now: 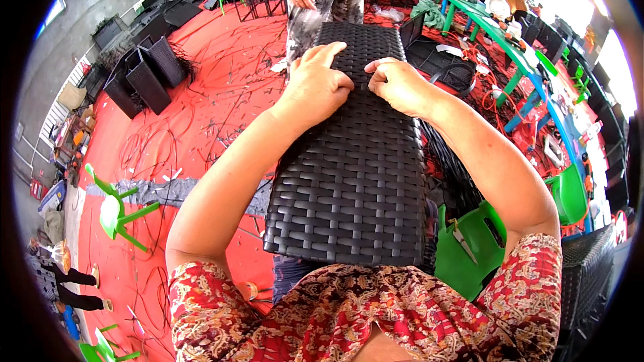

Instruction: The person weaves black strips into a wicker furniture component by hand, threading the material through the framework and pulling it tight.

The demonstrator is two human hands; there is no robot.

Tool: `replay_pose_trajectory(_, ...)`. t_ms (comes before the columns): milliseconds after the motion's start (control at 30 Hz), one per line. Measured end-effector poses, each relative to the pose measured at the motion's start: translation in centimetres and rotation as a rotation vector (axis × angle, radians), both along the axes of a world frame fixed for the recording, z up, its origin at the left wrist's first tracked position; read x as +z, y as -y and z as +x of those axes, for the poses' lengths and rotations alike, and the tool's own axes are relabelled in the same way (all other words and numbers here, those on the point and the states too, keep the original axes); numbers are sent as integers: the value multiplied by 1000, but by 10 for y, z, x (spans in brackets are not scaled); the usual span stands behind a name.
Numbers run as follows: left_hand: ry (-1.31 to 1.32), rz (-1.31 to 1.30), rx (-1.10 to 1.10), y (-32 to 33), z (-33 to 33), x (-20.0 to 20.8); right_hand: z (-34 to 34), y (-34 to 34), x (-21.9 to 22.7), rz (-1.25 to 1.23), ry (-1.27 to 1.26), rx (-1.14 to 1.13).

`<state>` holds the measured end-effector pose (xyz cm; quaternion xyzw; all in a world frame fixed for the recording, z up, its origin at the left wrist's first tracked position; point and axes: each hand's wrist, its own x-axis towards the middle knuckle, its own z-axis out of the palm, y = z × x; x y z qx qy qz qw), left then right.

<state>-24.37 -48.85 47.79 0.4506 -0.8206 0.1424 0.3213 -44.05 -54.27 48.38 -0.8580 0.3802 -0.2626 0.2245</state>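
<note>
A long black woven wicker panel stretches away from my lap, its weave of flat glossy strips. Toward its far end, my left hand rests at the left edge, fingers apart and thumb bent in over the weave. Opposite it, my right hand is at the right edge with its fingers curled together. Whether a strip is between those fingers is too small to make out. Loose black strips hang beside the panel on the right.
Beyond the panel stands another person, one hand lowered. A green chair with scissors on it is by my right side. Another green chair and black wicker pieces stand left on the red floor covering. Long tables run along the right.
</note>
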Motion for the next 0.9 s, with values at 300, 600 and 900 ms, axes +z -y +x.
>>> replay_pose_trajectory(300, -41, 47, -60, 6, -17, -10, -1, -3, 8, -82, -271, -96)
replay_pose_trajectory(600, -53, 50, -5, 13, -30, -13, 15, 23, 16, -393, -928, 17)
replay_pose_trajectory(900, 47, 63, 88, 15, -88, -3, -12, 4, 17, 291, -74, -671)
